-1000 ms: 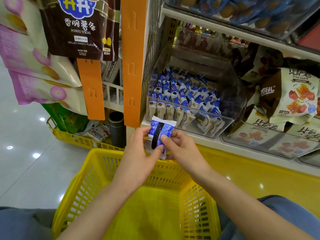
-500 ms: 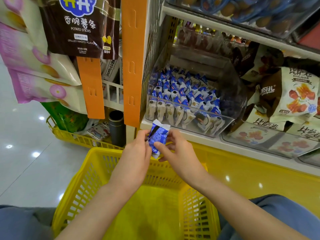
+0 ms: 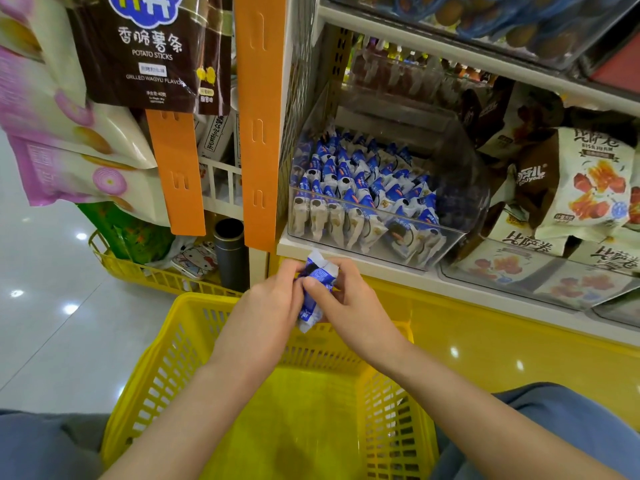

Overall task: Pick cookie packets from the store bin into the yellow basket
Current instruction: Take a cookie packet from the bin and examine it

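Fingers hide much of the cookie packet; the yellow basket runs off the bottom edge.

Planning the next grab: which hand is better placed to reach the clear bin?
Probably the right hand: it is nearer the clear bin; the left hand also pinches the packet over the yellow basket.

yellow basket: open above | store bin: top open, front walled

Hands: two, left hand and right hand
Held cookie packet: one
Packets in store bin: dozens, too crowded to count
Yellow baskets: two, near basket and far-left basket
Orange strips: two, left strip and right strip
Dark flask: one
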### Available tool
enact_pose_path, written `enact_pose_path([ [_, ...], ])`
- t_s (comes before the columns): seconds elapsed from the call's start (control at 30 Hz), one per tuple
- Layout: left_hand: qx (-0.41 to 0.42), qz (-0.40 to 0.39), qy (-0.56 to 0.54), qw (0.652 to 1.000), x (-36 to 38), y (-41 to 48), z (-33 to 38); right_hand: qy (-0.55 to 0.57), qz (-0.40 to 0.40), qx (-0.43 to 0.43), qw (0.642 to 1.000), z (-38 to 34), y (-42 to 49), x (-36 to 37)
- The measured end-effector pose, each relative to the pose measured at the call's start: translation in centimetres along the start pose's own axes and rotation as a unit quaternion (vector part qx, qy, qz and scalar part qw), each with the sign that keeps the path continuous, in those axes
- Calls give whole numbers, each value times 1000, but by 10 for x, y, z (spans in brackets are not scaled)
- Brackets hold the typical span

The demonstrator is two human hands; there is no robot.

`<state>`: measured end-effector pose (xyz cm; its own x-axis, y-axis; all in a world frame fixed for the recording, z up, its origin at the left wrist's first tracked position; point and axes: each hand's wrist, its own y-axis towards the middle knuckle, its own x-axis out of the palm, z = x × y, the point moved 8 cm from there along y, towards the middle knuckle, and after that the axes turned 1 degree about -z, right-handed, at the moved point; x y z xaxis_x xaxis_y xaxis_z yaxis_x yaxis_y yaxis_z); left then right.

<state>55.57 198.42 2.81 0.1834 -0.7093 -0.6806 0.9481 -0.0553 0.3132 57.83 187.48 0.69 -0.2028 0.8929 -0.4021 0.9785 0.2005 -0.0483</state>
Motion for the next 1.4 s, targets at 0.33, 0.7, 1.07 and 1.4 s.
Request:
enact_pose_path([
  [0.33, -86, 47, -135, 986, -4, 8, -23, 58, -69, -3, 996, -8, 0, 8],
  [0.7, -229, -142, -423, 865, 33, 0, -19, 137, -39, 48, 989, -4, 6, -11],
  [1.07, -194, -149, -364, 899, 26, 3, -18, 172, 39, 84, 981, -1, 7, -28],
  [1.4, -224, -99, -418, 875, 24, 7, -19, -44, 98, -139, 984, -50, 12, -64],
])
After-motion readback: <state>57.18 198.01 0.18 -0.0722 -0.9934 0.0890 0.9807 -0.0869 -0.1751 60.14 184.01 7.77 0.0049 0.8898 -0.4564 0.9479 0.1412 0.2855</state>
